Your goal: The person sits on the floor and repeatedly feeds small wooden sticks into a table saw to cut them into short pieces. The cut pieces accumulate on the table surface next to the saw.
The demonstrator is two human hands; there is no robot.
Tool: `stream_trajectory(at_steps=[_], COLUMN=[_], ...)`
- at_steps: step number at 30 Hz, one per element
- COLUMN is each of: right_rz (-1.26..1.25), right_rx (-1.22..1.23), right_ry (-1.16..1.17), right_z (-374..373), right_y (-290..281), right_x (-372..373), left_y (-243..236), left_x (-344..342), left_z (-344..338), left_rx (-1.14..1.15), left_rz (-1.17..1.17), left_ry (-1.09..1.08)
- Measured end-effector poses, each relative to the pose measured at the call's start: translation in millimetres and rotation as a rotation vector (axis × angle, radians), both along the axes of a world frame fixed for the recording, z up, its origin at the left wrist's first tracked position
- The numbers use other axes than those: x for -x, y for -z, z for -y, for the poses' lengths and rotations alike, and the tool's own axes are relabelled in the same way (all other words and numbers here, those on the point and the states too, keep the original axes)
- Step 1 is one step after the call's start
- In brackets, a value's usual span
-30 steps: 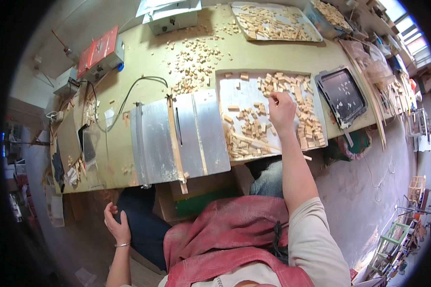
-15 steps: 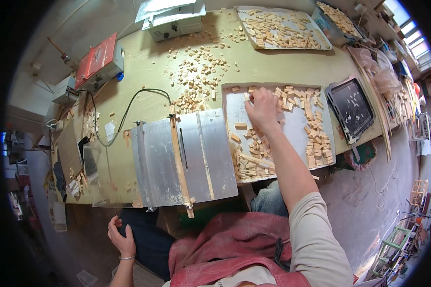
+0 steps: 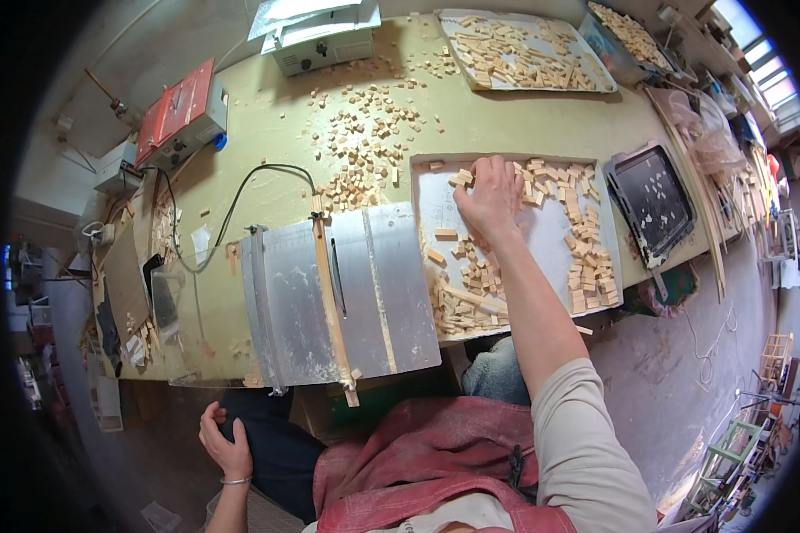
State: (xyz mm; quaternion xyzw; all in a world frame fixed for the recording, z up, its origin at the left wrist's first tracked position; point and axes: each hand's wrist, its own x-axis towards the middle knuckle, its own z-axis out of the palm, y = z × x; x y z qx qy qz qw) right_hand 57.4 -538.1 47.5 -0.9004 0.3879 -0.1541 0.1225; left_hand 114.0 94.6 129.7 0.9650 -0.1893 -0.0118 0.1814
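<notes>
My right hand [image 3: 491, 200] reaches into the far part of a shallow white tray [image 3: 542, 235]. Its fingers curl down around small wooden blocks [image 3: 460, 178] that show between thumb and forefinger; the palm hides whatever else lies beneath. Many more pale wooden blocks [image 3: 587, 258] line the tray's right side and fill its near left corner. My left hand [image 3: 227, 441], with a bracelet at the wrist, rests by my thigh, its fingers loosely bent, apart and holding nothing.
Left of the tray lies a metal plate [image 3: 284, 311] crossed by a wooden strip [image 3: 333, 311] beside a slot. Loose wood cubes [image 3: 364, 133] scatter behind it. A second tray [image 3: 471, 80] of pieces, a black tray [image 3: 656, 200], a red-topped box [image 3: 180, 111] and a cable [image 3: 231, 218] surround the area.
My right hand has shifted slightly within the far part of the tray, and its fingers have spread a little; wooden blocks now show more clearly beside the thumb. My left hand stays put.
</notes>
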Motion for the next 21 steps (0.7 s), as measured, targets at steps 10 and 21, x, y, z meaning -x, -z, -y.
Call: stream_trajectory(at_steps=[10,21], right_rz=[0.031,0.326], right_rx=[0.075,0.127], right_ry=[-0.084,0.279], right_z=[-13.8,24.5], right_y=[6.7,11.9], right_x=[4.7,78.9], left_y=[-0.5,1.6], left_x=[0.6,1.0], left_z=[2.4,-1.2], left_rx=[0.014,0.003], left_rz=[-0.001,-0.004], left_ry=[-0.007,0.009])
